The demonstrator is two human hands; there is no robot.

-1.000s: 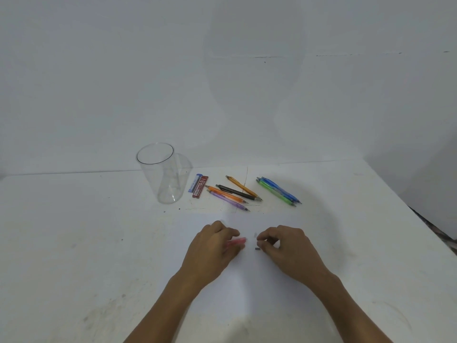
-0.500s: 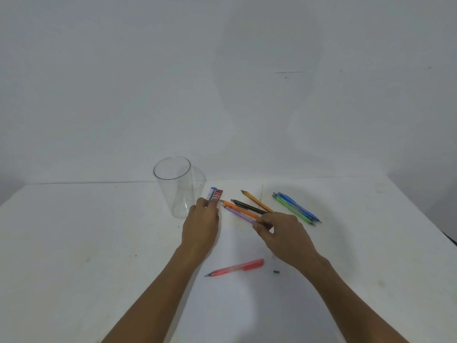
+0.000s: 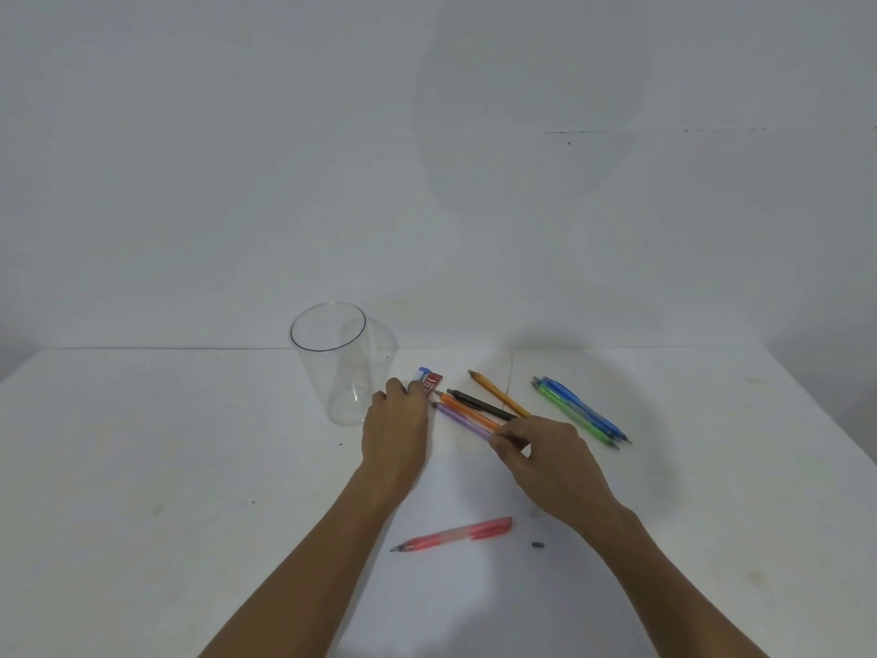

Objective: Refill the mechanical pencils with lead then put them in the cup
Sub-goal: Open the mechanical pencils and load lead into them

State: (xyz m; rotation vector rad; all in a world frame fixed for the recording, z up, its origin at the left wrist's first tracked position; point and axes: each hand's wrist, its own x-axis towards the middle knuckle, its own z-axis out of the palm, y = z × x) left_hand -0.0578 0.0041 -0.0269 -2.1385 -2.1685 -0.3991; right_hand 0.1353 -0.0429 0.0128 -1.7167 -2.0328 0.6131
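L hand point(image 3: 397, 432) fingertips on lead cases point(image 3: 431, 383) at cup's point(image 3: 332, 372) 3 o'clock; grip unclear. R hand point(image 3: 555, 463) pinches purple pencil point(image 3: 462, 420). Red pencil point(image 3: 455, 534) on bench point(image 3: 142, 467), 6 o'clock.

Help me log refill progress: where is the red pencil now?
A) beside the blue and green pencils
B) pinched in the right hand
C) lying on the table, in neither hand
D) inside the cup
C: the red pencil lies flat on the table, ungripped, nearer the camera.

Person's left hand point(image 3: 396, 432) and right hand point(image 3: 557, 463) bare; both forearms point(image 3: 308, 562) bare as far as visible
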